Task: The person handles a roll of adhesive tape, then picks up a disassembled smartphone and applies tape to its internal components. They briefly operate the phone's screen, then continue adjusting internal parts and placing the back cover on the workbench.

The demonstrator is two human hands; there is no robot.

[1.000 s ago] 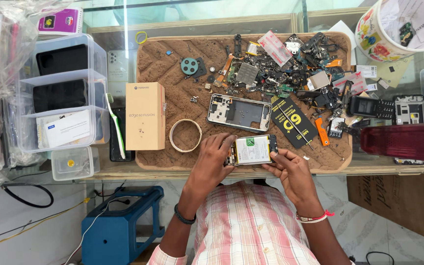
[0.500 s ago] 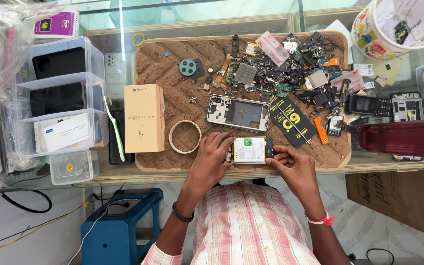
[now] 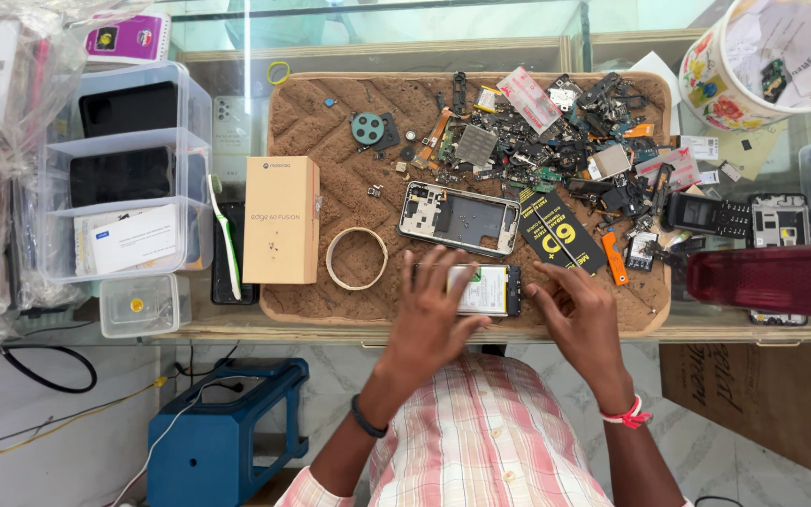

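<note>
A small phone battery with a pale label lies on the brown mat near its front edge. My left hand rests on the battery's left end with fingers spread. My right hand touches its right end, fingers splayed over the mat. Just behind the battery lies an opened phone frame with its inside facing up. A black and yellow packet lies to the right of that frame.
A tan phone box and a roll of tape sit at the mat's left. Many loose phone parts crowd the back right. Stacked clear boxes stand at the left, a floral tub at the back right, a dark red object at the right.
My hands have loosened around the battery; the fingers now spread wider over it and the mat. The battery stays in about the same place.
</note>
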